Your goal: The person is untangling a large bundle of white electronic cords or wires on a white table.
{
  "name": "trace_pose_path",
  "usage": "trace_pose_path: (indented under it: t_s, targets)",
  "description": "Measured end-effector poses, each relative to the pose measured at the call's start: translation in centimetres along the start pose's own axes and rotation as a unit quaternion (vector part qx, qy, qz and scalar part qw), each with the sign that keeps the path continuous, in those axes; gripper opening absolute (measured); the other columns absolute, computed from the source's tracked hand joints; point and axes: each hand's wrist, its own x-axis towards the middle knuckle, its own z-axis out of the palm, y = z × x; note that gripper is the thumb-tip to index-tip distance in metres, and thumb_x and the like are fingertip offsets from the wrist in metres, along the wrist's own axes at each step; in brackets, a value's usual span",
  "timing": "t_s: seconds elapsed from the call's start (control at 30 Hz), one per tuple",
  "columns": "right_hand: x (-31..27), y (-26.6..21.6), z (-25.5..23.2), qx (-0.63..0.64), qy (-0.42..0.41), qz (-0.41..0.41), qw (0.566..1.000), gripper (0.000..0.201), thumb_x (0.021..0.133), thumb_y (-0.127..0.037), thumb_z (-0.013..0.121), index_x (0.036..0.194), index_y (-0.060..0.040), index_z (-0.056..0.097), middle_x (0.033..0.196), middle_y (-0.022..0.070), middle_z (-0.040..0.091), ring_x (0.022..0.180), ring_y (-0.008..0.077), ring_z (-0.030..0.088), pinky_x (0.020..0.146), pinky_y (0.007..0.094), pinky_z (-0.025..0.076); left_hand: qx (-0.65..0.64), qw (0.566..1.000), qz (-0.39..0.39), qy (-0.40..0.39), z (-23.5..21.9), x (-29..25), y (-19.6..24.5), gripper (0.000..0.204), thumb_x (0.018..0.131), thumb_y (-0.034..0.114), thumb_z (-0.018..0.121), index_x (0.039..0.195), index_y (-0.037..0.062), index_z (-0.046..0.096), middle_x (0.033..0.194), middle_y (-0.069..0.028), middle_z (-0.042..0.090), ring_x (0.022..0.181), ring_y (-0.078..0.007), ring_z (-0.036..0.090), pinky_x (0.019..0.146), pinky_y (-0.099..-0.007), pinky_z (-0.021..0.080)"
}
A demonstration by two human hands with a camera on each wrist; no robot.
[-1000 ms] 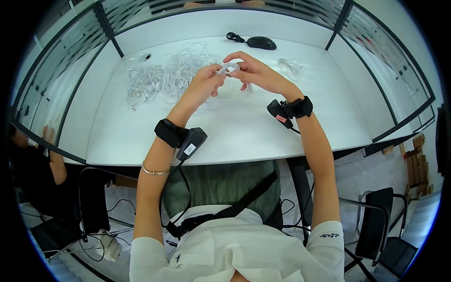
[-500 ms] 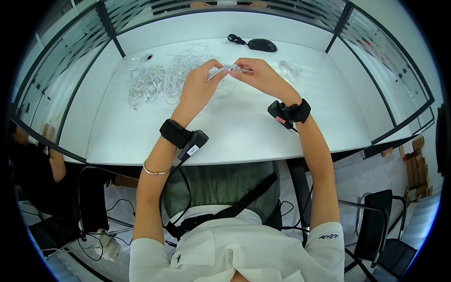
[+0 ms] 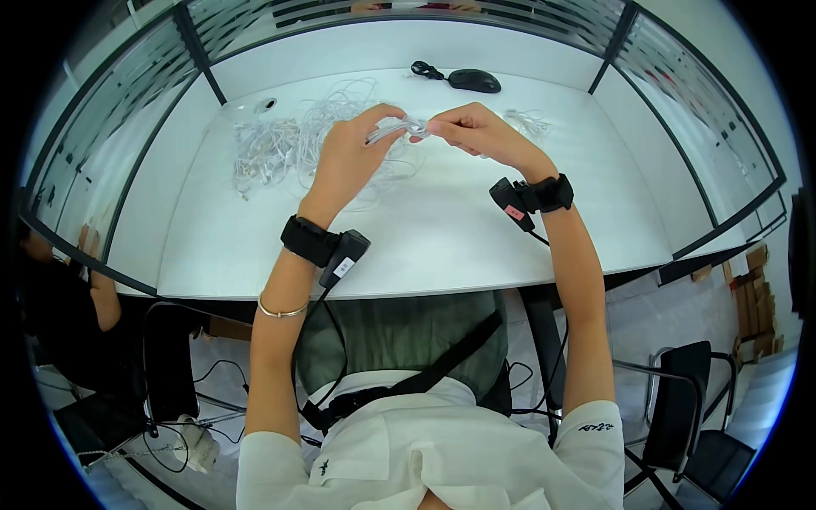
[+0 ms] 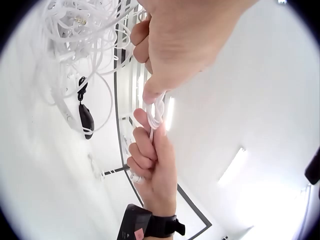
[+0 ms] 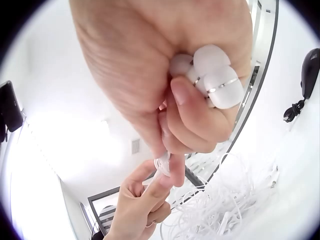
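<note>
White wired earphones are between my two hands above the table, their cable gathered into a narrow coil. My left hand pinches one end of this coil between thumb and fingers. At the other end, thumb and forefinger of my right hand pinch the bundle where strands wrap around it, as the left wrist view shows. The white earbuds sit in the right palm, held by its curled fingers. Behind the left hand lies a large tangle of white cables.
A smaller white cable bundle lies right of my right hand. At the back is a black mouse with its cord tied up. Low partitions enclose the table, and another person sits beyond the left one.
The open loop of cable has become a narrow, flattened bundle. My right fingers, spread a second ago, are now curled in at its end. The left hand has shifted slightly left.
</note>
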Motion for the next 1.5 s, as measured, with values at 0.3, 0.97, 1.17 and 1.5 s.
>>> trace_pose_path:
  t_s: [0.3,0.97,1.17,1.5]
  targets:
    - [0.5,0.3,0.9,0.059,0.03,-0.02,0.998,0.028,0.089,-0.03,0.062,0.105,-0.0086,0.07,0.053,-0.0081,0.036,0.046,0.0025,0.025,0.042,0.0218,0.019,-0.004,0.999,0.027,0.018,-0.4,0.0,-0.2,0.016,0.084,0.009,0.061,0.099,0.0024,0.065,0.076,-0.007,0.066,0.057,-0.0117,0.051,0.053,-0.0239,0.039]
    - [0.8,0.0,1.7,0.112,0.111,-0.01,0.987,0.029,0.086,-0.033,0.065,0.098,-0.0083,0.072,0.049,-0.0084,0.037,0.043,0.002,0.027,0.04,0.0212,0.019,-0.008,0.993,0.052,0.109,1.2,0.2,-0.4,0.021,0.083,0.022,0.067,0.1,0.0096,0.065,0.052,-0.0099,0.051,0.04,-0.0208,0.042,0.043,-0.0303,0.033]
    - [1.0,0.2,2.2,0.223,0.093,-0.021,0.97,0.027,0.089,-0.035,0.062,0.079,-0.0104,0.064,0.048,-0.0091,0.029,0.042,0.0017,0.021,0.039,0.0212,0.014,-0.067,0.985,0.04,0.151,1.8,0.2,0.2,0.023,0.084,0.023,0.066,0.102,0.0088,0.065,0.05,-0.007,0.05,0.04,-0.0148,0.041,0.042,-0.0288,0.031]
    - [1.2,-0.2,3.0,0.083,0.053,0.027,0.995,0.037,0.089,-0.045,0.054,0.071,-0.0131,0.052,0.059,-0.0066,0.039,0.051,0.0027,0.033,0.047,0.0201,0.026,-0.047,0.991,0.054,0.11,4.2,-0.2,0.1,0.039,0.087,0.014,0.058,0.123,0.0061,0.049,0.057,-0.0064,0.052,0.046,-0.016,0.046,0.05,-0.0302,0.041]
